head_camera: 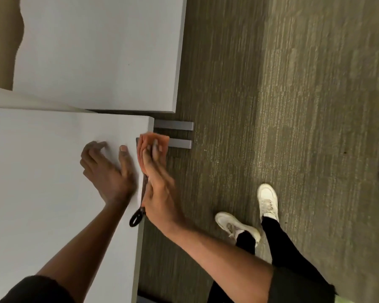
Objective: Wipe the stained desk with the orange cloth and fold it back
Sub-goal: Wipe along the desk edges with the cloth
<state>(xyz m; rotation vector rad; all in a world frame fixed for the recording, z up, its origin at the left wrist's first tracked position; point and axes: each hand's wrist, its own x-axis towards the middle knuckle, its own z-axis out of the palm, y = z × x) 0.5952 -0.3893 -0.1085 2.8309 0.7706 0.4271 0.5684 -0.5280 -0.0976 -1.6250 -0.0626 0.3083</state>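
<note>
Head view: dark sleeves cut off at bottom edge. Left hand (106, 169) spread, palm pressed flat on white desk (42, 193) near its edge. Right hand (157, 184), fingers straight and together, presses orange cloth (162, 139) against desk's side edge near corner; cloth mostly hidden behind fingers, blurred. Black loop (136, 218) hangs below right wrist, unclear what. White sneakers (239, 225) on carpet (293, 106). Second desk (96, 51) beyond; grey bars (175, 126) partly hidden beneath.
</note>
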